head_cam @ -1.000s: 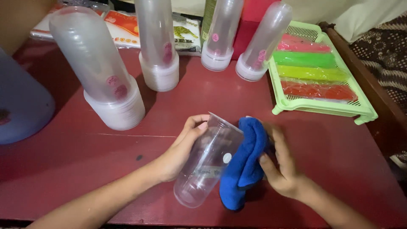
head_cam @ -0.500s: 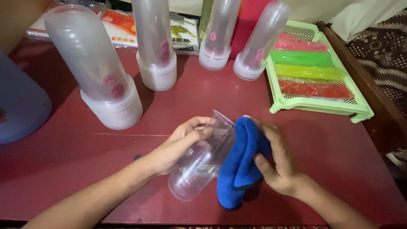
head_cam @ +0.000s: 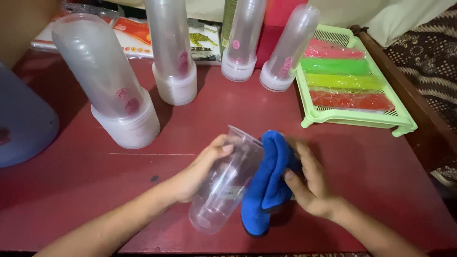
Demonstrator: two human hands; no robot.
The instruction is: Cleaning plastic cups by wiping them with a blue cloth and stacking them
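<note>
My left hand grips a clear plastic cup tilted on its side, rim pointing up and away, base near the table's front edge. A folded blue cloth is pressed against the cup's right side and rim by my right hand, whose fingers wrap around the cloth. Both hands are low over the dark red table.
Several tall stacks of clear cups stand upside down at the back. A light green tray with pink, green, yellow and red packs sits back right. A blue container is at the left edge.
The cup has shifted slightly and tilted more upright between my hands. The blue cloth stays pressed against its side and my right hand has slid a little along it.
</note>
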